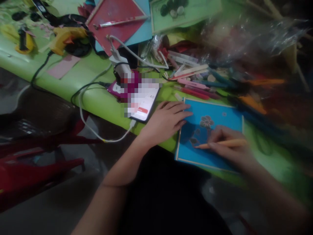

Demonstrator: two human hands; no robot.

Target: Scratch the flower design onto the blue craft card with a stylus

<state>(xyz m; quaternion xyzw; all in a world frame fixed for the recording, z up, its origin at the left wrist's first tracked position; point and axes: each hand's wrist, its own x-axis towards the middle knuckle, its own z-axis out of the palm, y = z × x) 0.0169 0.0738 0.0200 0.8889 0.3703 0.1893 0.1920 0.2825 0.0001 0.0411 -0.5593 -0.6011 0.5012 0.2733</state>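
A blue board (217, 111) with a thin pale frame lies on the green table near its front edge. On it is a dark-outlined flower drawing (206, 121) with leaf shapes lower down. My right hand (227, 145) is closed around an orange pencil (230, 143), whose tip rests at or just above the board beside the lowest leaf. My left hand (168, 117) lies flat, its fingers stretched over the board's left edge. Slight blur hides fine detail of the drawing.
Left of the board lies a lit phone (141, 112) with a charging cable, beside a purple power strip (114, 89). Pens and markers (193, 84) crowd behind. Further off are a yellow glue gun (66, 37), a red-and-blue panel (117, 19) and crumpled clear plastic (234, 36).
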